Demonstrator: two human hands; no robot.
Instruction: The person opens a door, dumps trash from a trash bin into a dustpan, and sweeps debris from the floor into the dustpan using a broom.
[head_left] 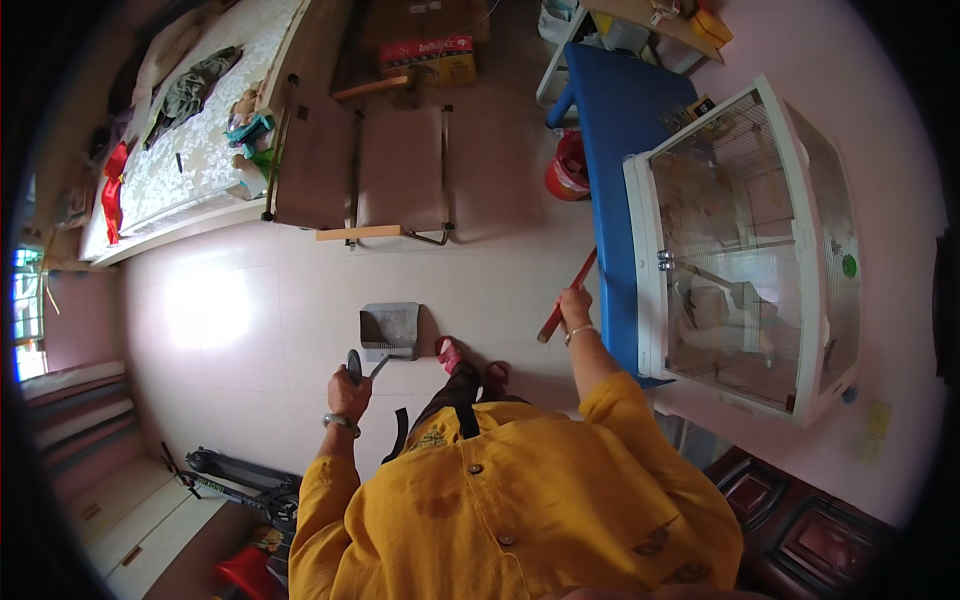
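Mustard-yellow shirt [520,500], buttoned down the front, spreads over six o'clock, nearest the lens; both forearms reach out from its sleeves. At eight o'clock the left hand [349,398] has its fingers curled round the dark handle [354,366] of a grey dustpan [392,325], a bracelet [340,424] circling the wrist; the dustpan lies toward one o'clock from that hand, above the pale floor [300,330] or on it, I cannot tell which. At three o'clock the right hand [576,305] has its fingers closed round a red stick [586,268], which slants from seven o'clock to one o'clock through the grip; its upper end meets the edge of the blue bench [620,110] in view, and whether it runs on beneath I cannot tell. Pink shoes [450,353] show between the hands, toward seven o'clock from the centre; a red bucket [558,178] stands at one o'clock, beside the bench; a white-framed cage [803,240] rests on the bench at three o'clock; a brown chair [402,170] is at eleven, a bed [205,140] at ten, a dark scooter [240,466] at eight.
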